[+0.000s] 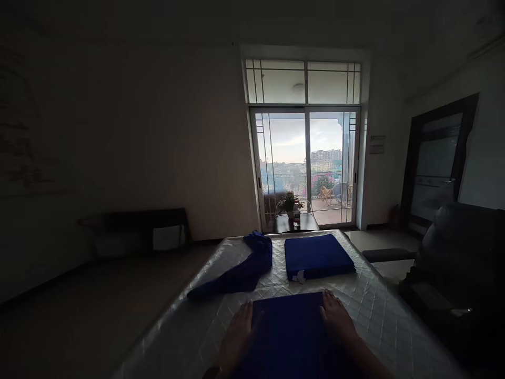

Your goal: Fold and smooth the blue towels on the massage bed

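Note:
In the head view, a folded blue cloth (292, 337) lies flat on the quilted mattress in front of me. My left hand (238, 331) rests along its left edge, fingers stretched forward and the thumb over the cloth. On the opposite edge, my right hand (338, 320) lies with its fingers extended near the far corner. Both hands are open and touch the cloth's sides. Beyond it sits a thick folded blue stack of cloth (317, 255) with a white tag (300, 276) at its near edge. A crumpled blue cloth (250, 266) trails across the mattress to the left.
The pale mattress (366, 300) narrows away from me. Past its far end stand a small dark table (281, 225) with a potted plant (290, 202) and a bottle (296, 216), before a sliding glass door (282, 152). A dark armchair (461, 252) stands at right.

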The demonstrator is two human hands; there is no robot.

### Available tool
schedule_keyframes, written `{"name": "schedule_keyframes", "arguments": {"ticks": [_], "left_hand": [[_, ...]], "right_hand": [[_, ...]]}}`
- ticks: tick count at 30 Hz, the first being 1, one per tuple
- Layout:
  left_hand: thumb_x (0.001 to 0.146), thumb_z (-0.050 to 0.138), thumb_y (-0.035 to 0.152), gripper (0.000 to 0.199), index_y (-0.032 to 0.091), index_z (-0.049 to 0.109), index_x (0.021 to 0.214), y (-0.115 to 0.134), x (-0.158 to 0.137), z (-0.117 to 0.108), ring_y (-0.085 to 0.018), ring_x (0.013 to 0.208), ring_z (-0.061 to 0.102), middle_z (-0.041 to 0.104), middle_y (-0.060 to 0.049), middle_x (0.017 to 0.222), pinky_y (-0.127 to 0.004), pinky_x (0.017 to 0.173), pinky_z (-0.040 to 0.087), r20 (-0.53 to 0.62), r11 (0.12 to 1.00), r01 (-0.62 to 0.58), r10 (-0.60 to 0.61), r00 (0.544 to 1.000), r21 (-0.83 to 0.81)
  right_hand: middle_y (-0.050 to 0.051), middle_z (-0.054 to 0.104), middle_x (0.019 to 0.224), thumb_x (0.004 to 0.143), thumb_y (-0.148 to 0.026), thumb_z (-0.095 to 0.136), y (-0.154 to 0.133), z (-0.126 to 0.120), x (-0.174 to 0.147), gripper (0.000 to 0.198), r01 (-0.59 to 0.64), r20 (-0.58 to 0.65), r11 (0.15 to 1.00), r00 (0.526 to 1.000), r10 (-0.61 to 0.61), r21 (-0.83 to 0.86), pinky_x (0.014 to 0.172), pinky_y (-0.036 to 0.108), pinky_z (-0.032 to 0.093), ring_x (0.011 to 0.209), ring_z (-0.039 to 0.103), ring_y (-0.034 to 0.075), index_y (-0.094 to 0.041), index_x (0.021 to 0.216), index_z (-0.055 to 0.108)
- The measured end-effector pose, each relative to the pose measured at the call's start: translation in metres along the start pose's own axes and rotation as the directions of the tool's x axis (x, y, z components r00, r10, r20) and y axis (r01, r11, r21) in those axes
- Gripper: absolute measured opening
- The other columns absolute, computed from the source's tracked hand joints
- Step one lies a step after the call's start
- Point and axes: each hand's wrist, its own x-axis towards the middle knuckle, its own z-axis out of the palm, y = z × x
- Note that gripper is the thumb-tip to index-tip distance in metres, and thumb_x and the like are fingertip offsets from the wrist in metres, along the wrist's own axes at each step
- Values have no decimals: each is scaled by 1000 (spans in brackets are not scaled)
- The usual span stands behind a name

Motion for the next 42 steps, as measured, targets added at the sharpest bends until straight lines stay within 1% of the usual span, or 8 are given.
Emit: {"name": "schedule_keyframes", "arguments": {"ticks": [8,14,23,29,32,38,40,42], "left_hand": [[104,21,63,82,6,38,160,7,-5,-9,-29,157,31,34,-14,168,-44,129,28,-6,999,-1,2,1000,44],[103,13,66,90,0,32,161,7,-8,-13,-30,158,28,30,-19,169,-46,129,25,18,999,-20,19,1000,51],[103,18,67,88,1,40,158,-5,1,4,-33,156,32,36,-22,167,-50,128,29,-46,996,-71,73,996,54],[105,16,66,87,2,39,159,-2,0,0,-35,156,33,37,-22,166,-52,127,29,-85,990,-73,84,993,121],[107,15,61,82,3,39,159,32,-7,1,-35,157,31,36,-21,167,-53,128,28,-75,978,-165,175,982,129],[108,17,60,76,11,32,163,161,-30,37,-29,159,27,31,-16,170,-52,129,29,105,878,-474,478,872,-61],[108,14,60,77,10,28,165,191,-34,48,-28,160,22,28,-15,171,-50,131,25,130,859,-497,510,850,-123],[107,10,60,78,10,26,165,202,-33,53,-27,160,21,27,-14,171,-49,132,23,143,866,-479,497,856,-147]], "right_hand": [[13,20,173,103,-39,19,-4,-8,2,71,-29,62,999,998,31,-25,131,41,14,161,14,24,-2,163,26],[12,18,173,103,-40,19,-10,-16,-4,71,-40,72,999,997,42,-22,131,38,11,161,14,22,-2,163,25],[13,20,172,105,-43,19,-14,-16,-36,71,-14,64,1000,998,13,10,131,40,14,161,13,22,-4,163,27],[14,18,173,106,-43,17,-9,-8,-39,70,-10,43,1000,999,9,28,131,42,14,161,12,23,-3,163,23],[14,18,173,106,-42,17,-8,-5,-37,71,-6,35,1000,999,5,30,131,42,14,161,12,23,-2,163,23],[14,22,172,104,-38,23,-3,0,-35,67,22,19,1000,1000,-21,-15,131,44,15,161,13,24,-5,163,29],[12,23,172,103,-34,25,0,1,-34,66,55,25,997,998,-54,-53,131,43,15,161,13,23,-7,163,30],[11,22,172,102,-31,25,2,2,-34,66,68,37,995,997,-65,-78,131,42,15,161,13,23,-8,163,29]]}}
